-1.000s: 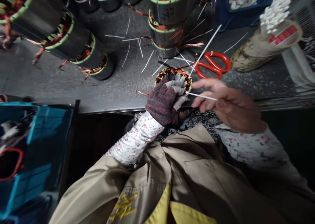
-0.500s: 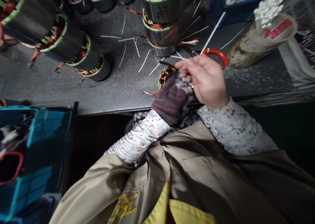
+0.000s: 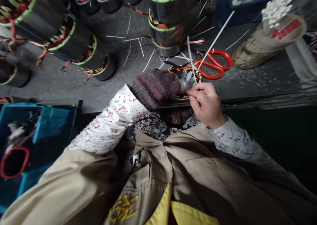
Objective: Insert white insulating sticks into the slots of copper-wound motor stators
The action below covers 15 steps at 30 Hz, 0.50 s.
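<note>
A small motor stator point(image 3: 185, 76) with copper windings and a yellow-green slot liner stands at the bench's front edge. My left hand point(image 3: 158, 86), in a dark knitted glove with red stripes, lies across its left side, fingers bent over the rim and gripping it. My bare right hand point(image 3: 206, 103) is at its front right, thumb and forefinger pinched by my left fingertips; what they pinch is too small to make out. A stiff white cord point(image 3: 215, 42) slants up from the stator's right side. Another white strand point(image 3: 190, 55) rises beside it, its lower end near my right knuckles.
Red-handled scissors point(image 3: 215, 65) lie just right of the stator. Stacked stators point(image 3: 164, 35) stand behind, with a leaning row point(image 3: 83, 53) to the left. Cut white cords point(image 3: 148, 60) are scattered about. A bundle of white sticks point(image 3: 278, 7) rises by a tape-topped cylinder point(image 3: 260, 43). Blue crates point(image 3: 54, 126) sit lower left.
My right hand has come down from above the stator to its front right side, uncovering the scissors. My left hand has shifted left and turned sideways, showing more of the stator's inside.
</note>
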Tool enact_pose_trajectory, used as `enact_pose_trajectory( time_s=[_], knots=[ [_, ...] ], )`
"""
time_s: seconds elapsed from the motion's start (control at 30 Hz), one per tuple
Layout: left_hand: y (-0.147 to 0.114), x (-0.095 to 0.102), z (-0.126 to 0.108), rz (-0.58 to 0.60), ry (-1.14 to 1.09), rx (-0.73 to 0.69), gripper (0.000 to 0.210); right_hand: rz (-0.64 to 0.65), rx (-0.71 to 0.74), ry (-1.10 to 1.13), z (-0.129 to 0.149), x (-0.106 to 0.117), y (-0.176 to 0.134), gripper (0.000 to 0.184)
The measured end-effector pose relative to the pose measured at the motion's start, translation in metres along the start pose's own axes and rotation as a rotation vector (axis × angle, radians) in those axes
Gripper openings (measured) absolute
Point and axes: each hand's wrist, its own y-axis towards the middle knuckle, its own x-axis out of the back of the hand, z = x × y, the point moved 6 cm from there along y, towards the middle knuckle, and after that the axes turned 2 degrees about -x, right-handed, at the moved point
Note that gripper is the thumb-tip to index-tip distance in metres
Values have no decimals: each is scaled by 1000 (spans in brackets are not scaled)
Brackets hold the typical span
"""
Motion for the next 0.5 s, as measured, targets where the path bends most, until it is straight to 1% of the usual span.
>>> enact_pose_trajectory(
  time_s=[0.03, 0.13, 0.2, 0.23, 0.27, 0.3, 0.37, 0.43, 0.47, 0.5],
  knots=[
    [3, -1, -1, 62, 7, -18, 39, 8, -9, 0, 0, 0, 0, 21],
    [8, -1, -1, 160, 6, 9, 36, 48, -45, 5, -1, 0, -1, 24],
    [8, -1, -3, 212, 46, 2, 35, 77, -64, 5, -2, -1, -1, 24],
    [8, 0, -3, 215, 63, -16, 36, 87, -67, 4, -3, -2, 0, 24],
    [8, 2, -4, 192, 73, -44, 37, 94, -67, 5, -4, -2, 0, 24],
    [7, 3, -4, 144, 73, -80, 37, 95, -62, 8, -4, -1, 1, 24],
    [6, 6, -4, 11, 50, -172, 34, 82, -38, 20, -4, 1, 2, 22],
    [2, 4, -3, -98, -3, -250, 30, 74, -17, 14, -3, 5, 4, 19],
    [1, 1, 0, -140, -36, -254, 29, 84, -13, -2, -3, 6, 5, 18],
    [0, 0, 6, -199, -67, -201, 28, 101, -10, -23, -3, 6, 7, 17]
  ],
)
